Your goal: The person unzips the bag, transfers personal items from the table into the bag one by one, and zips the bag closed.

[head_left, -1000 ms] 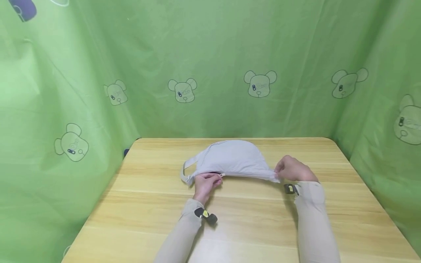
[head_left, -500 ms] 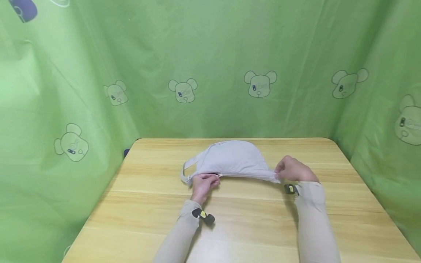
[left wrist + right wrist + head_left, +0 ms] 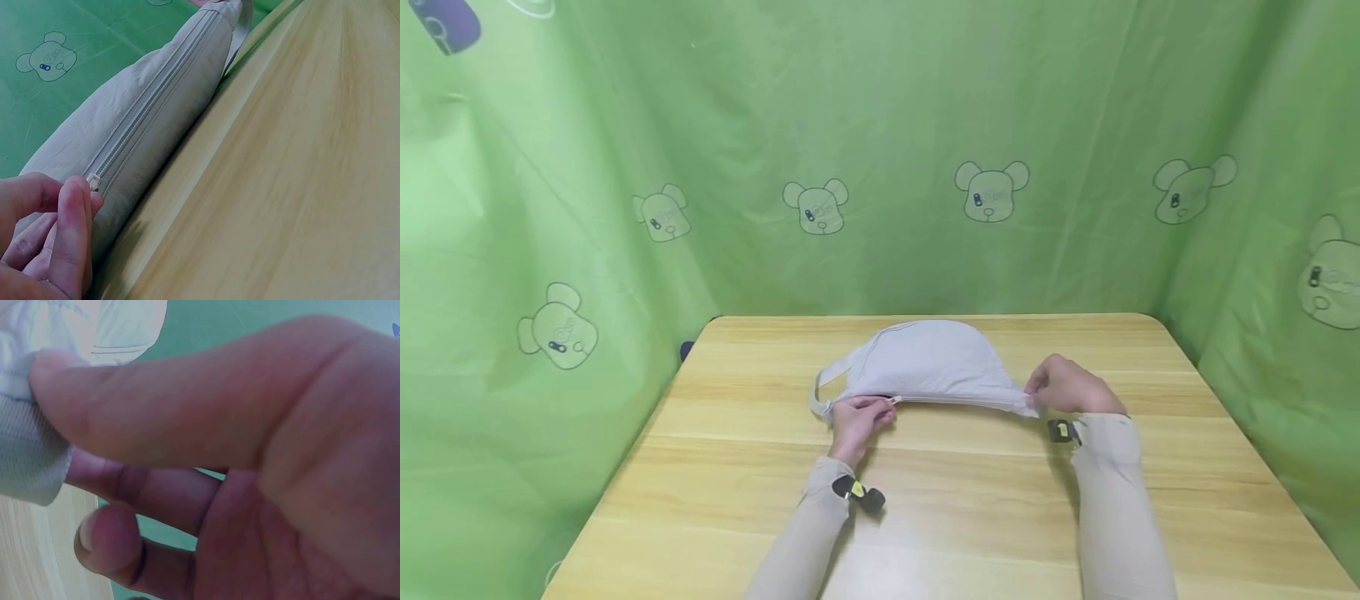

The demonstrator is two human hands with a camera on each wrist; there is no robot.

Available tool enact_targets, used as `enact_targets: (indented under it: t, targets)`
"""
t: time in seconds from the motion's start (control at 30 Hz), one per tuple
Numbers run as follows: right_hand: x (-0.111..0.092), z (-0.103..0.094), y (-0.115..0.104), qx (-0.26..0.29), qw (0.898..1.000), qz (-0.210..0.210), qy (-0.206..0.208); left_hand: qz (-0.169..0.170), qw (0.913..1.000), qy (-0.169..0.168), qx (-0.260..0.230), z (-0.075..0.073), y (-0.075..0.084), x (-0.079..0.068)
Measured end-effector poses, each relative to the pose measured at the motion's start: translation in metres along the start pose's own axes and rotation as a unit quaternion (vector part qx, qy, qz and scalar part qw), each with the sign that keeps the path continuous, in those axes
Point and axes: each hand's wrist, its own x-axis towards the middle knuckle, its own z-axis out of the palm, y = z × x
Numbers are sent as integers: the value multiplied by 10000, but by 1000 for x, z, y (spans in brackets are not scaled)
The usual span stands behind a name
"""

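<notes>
A pale grey half-moon bag point(image 3: 932, 358) lies on the table with its zipper point(image 3: 140, 122) along the near edge. My left hand point(image 3: 854, 425) pinches the zipper pull, and the light slider point(image 3: 94, 181) shows just beyond the fingertips in the left wrist view. Right of the slider the zipper teeth are joined; a short dark gap shows left of it in the head view. My right hand point(image 3: 1070, 388) pinches the bag's right end between thumb and finger. In the right wrist view a strip of ribbed webbing point(image 3: 31, 453) hangs under the thumb point(image 3: 144, 412).
The wooden table point(image 3: 962, 517) carries the bag near its far edge. A strap loop point(image 3: 822, 387) lies at the bag's left end. Green curtain point(image 3: 895, 100) with bear-head prints surrounds the table at the back and both sides.
My left hand has moved a little to the left, and the zipper slider has travelled with it, shortening the dark gap. My right hand keeps its place on the bag's right end.
</notes>
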Motion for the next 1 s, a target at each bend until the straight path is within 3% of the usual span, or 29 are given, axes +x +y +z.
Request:
enact_targets:
  t: [0.37,1.0]
  targets:
    - [-1,0,-2,3,10000,-37,13,68,9999,64,-41,-9,2,1]
    - [0,0,-4,-82,9999,36,55,-119,9999,13,-97,-8,5,12]
